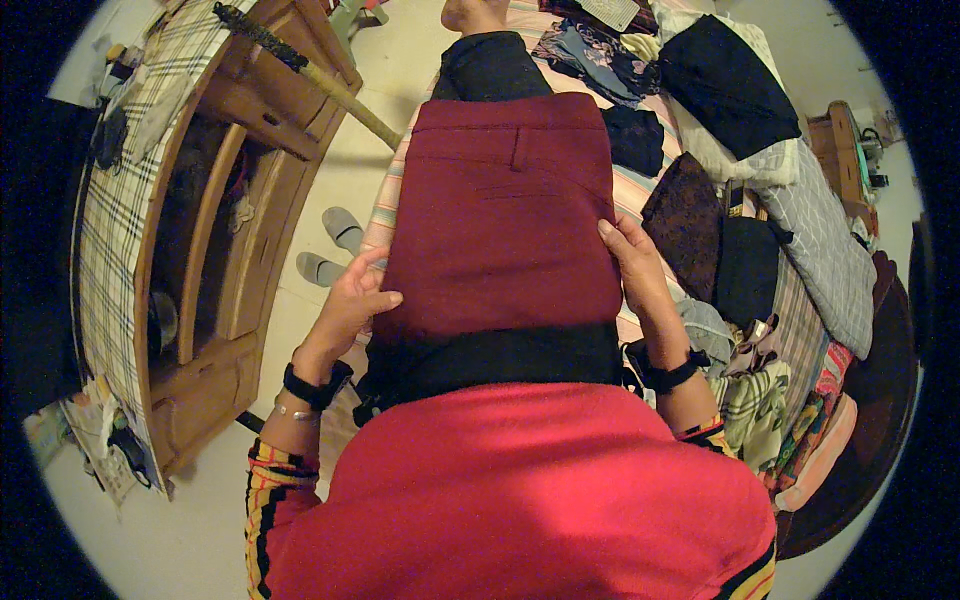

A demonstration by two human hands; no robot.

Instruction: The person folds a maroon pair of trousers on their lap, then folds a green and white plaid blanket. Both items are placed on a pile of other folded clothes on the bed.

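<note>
Maroon trousers (502,225), folded into a wide block, lie across my lap over black trouser legs. Their waistband, with a belt loop, faces away from me. At the left edge is my left hand (364,292), its thumb on top of the cloth and its fingers spread along the side. My right hand (634,251) pinches the right edge between thumb and fingers. Folded black clothing (727,82) lies on a white cloth at the upper right. A dark patterned garment (574,60) and a dark brown garment (684,229) rest on the striped bedsheet (386,202).
Left of the bed stands a wooden cabinet (244,292) with a checked cover; grey slippers (321,268) are on the floor beside it. A pole (349,101) slants towards the bed. Further right are a grey patterned pillow (817,232) and crumpled clothes (757,405).
</note>
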